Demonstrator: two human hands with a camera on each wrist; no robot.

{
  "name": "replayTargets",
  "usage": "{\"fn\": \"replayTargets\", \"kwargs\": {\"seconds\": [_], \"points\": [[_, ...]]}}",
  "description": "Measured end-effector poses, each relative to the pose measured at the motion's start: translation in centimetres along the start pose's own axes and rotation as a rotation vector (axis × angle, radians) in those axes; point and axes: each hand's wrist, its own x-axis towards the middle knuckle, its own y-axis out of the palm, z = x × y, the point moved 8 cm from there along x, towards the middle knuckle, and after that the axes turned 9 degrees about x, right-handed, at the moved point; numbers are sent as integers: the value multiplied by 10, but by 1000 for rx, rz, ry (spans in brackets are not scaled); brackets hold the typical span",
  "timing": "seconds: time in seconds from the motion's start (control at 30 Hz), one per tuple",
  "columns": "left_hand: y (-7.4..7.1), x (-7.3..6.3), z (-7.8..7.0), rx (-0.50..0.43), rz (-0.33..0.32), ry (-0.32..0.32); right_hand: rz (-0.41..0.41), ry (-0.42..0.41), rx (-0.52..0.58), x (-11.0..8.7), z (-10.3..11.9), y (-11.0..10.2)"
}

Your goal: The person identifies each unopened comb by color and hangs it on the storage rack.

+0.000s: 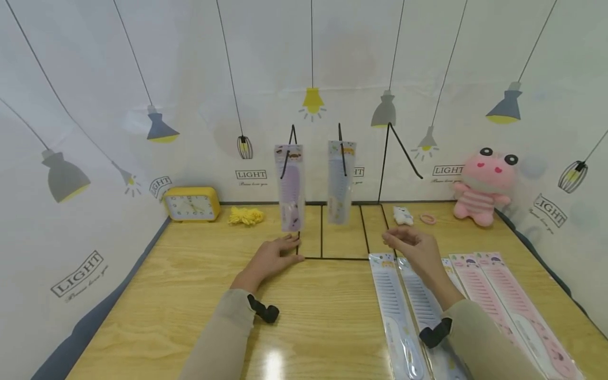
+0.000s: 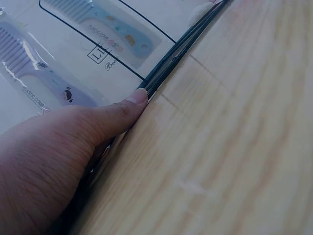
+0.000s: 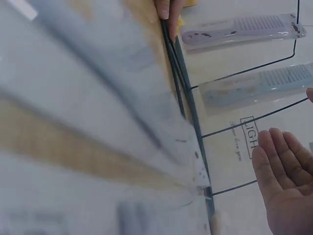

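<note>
A black wire rack (image 1: 321, 235) stands on the wooden table, with three upright hooks. A packaged purple comb (image 1: 290, 192) hangs on its left hook and a packaged blue comb (image 1: 340, 184) on the middle one. My left hand (image 1: 273, 258) rests at the front left corner of the rack's base, fingers stretched out; in the left wrist view its thumb (image 2: 132, 100) touches the wire. My right hand (image 1: 418, 253), holding nothing, is above the far ends of the packaged blue combs (image 1: 394, 311) on the table. Its fingers are loosely bent, seen from the palm side in the right wrist view.
Packaged pink combs (image 1: 522, 311) lie at the right. Behind are a yellow alarm clock (image 1: 191, 204), a yellow bundle (image 1: 245, 215), a small white figure (image 1: 402, 215), a pink ring (image 1: 427, 218) and a pink plush toy (image 1: 482, 187). The third hook (image 1: 404, 150) is bare.
</note>
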Motion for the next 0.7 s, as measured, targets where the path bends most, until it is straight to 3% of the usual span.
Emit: {"fn": "replayTargets", "kwargs": {"seconds": [0.13, 0.4, 0.7], "points": [[0, 0, 0, 6, -4, 10, 22, -23, -49, -5, -16, -5], [0, -1, 2, 17, -6, 10, 73, -242, -227, -2, -47, -5], [1, 0, 1, 4, 1, 1, 168, -154, -304, -3, -59, 0]]}}
